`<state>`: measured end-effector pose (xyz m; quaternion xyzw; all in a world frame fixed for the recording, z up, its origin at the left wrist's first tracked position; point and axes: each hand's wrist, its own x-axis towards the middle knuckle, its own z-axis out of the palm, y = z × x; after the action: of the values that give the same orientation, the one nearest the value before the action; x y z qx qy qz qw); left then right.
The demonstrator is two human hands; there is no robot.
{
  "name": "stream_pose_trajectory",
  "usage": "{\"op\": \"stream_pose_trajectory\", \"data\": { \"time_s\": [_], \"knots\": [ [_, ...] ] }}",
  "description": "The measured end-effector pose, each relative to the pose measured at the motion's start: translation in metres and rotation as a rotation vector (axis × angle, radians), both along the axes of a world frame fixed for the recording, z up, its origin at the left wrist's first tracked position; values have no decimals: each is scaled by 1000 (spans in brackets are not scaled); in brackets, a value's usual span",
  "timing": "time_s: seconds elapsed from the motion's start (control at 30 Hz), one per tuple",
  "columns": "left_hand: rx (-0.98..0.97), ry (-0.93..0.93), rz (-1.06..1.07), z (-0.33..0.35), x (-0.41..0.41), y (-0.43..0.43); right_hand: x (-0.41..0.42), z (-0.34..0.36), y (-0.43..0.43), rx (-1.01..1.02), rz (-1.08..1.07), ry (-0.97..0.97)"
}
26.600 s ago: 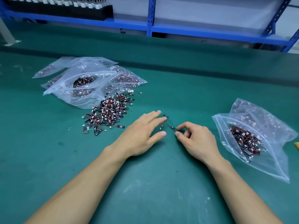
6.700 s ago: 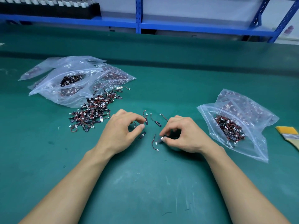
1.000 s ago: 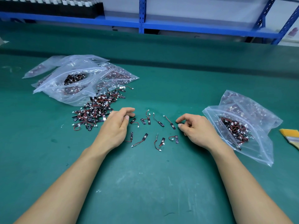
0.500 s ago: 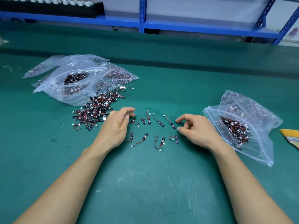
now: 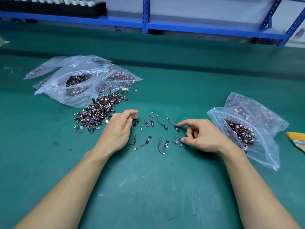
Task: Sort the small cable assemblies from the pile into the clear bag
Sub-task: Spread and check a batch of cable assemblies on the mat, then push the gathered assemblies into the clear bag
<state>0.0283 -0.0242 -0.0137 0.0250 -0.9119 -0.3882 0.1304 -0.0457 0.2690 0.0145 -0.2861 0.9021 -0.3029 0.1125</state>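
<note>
Green desk [image 5: 148, 187] carries about ten loose cable assemblies [image 5: 162, 124] between two hands. Left hand [image 5: 118, 131] rests loosely curled, holding nothing. Right hand [image 5: 204, 138] is spread, its thumb touching one assembly. Pile [image 5: 97, 113] lies left beside overlapping bags [image 5: 79, 90], count unclear. Clear bag [image 5: 267, 146] lies right, partly filled. Brush [image 5: 297, 139] is cut off.

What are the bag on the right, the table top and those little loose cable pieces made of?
Clear bag: thin soft plastic film, glossy, wrinkled, see-through. Table top: likely rubber matting, matte green, scuffed. Loose cable assemblies: insulated red and black wires, white probably plastic connectors, flat black strips.
</note>
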Motion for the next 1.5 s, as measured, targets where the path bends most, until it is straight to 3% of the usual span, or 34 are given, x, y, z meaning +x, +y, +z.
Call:
{"op": "stream_pose_trajectory", "data": {
  "time_s": [0.83,1.13,1.3,1.5],
  "knots": [
    [-22,3,-9,2,1,1,-1,0,-2,73,-11,51],
    [-193,-74,-151,7,10,20,4,-2,-17,114,-13,144],
    [-291,-57,-290,6,5,52,13,-8,-33,27,44,155],
    [-386,-47,-339,1,-15,76,0,-12,-21,-194,-235,210]
  ]
}}
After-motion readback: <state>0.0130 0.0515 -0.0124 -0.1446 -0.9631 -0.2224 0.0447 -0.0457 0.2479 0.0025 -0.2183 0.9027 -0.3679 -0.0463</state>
